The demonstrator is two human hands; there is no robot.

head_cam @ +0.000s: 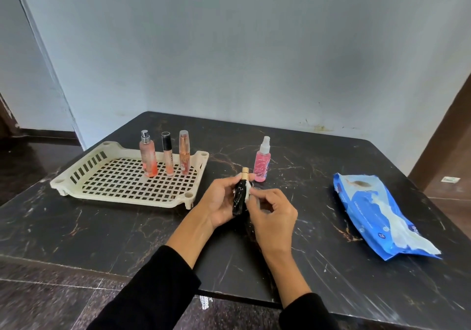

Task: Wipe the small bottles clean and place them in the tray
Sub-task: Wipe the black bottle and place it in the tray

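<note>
Head view: near the middle of the dark marble table, the left hand curls its fingers round a small black bottle with a gold cap, holding it upright and clear of the tabletop. The right hand pinches a white wipe against the bottle's right side, thumb and fingertips bent in on the cloth.

At about ten o'clock from the hands sits the cream perforated tray, with three bottles standing along its far edge: a peach spray bottle, a black-capped tube and a rose-gold tube. At about one o'clock, just beyond the hands, a pink spray bottle stands on the table outside the tray. At three o'clock, well apart, lies the blue wipes packet.

The black bottle looks light, rigid and glossy, and probably gets slippery once damp. The body is likely the safest place to grip, not the cap, which might pull off. Being narrow-based, it could tip on the tray's grid unless it is set down squarely.
</note>
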